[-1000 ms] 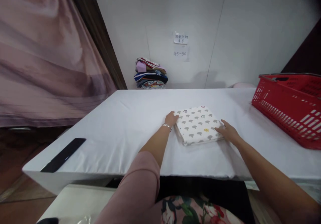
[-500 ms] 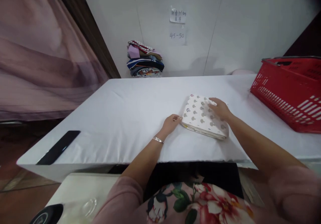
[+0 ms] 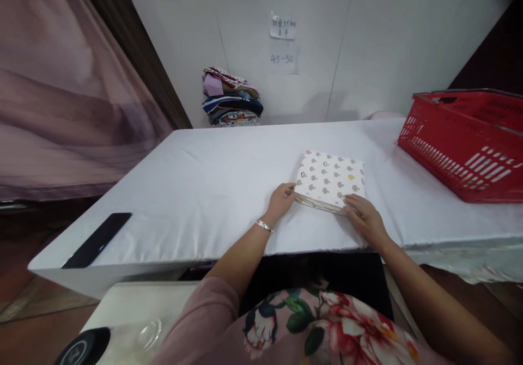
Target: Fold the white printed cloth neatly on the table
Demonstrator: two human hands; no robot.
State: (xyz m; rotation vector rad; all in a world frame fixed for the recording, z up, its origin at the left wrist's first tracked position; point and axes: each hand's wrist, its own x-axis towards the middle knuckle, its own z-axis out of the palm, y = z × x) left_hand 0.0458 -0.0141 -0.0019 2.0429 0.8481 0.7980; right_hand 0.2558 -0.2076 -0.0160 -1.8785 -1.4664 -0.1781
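Observation:
A folded white cloth [image 3: 330,178] with grey tree-like prints and a few coloured ones lies flat in several layers on the white-covered table [image 3: 229,190]. At its near left corner my left hand [image 3: 281,200] is closed, thumb and fingers pinching the edge. My right hand [image 3: 365,219] holds the near right corner, fingertips on the top layer; the thumb is partly hidden.
A red plastic basket [image 3: 461,152] stands on the table at the right. Against the back wall is a stack of folded fabrics [image 3: 232,101]. A black phone-like slab [image 3: 97,241] lies near the left edge. Handwritten papers [image 3: 283,59] hang on the wall.
My right hand has moved from the top right of the folded cloth toward me, to its near right corner. My left hand stays at the left corner. The view has shifted slightly.

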